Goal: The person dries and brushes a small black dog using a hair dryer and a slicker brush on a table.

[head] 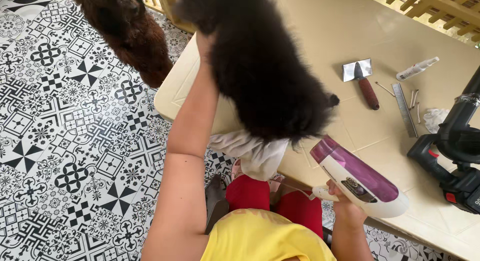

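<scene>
Left hand (204,43) gripping fluffy black dog (265,71) (on table), right hand (339,198) clasping purple-white hair dryer (357,178)

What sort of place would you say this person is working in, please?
Probably a home pet-grooming spot on a tiled porch. A fluffy black dog stands on a beige table, the right hand aims a purple and white hair dryer at it, and a slicker brush and metal comb lie nearby.
</scene>
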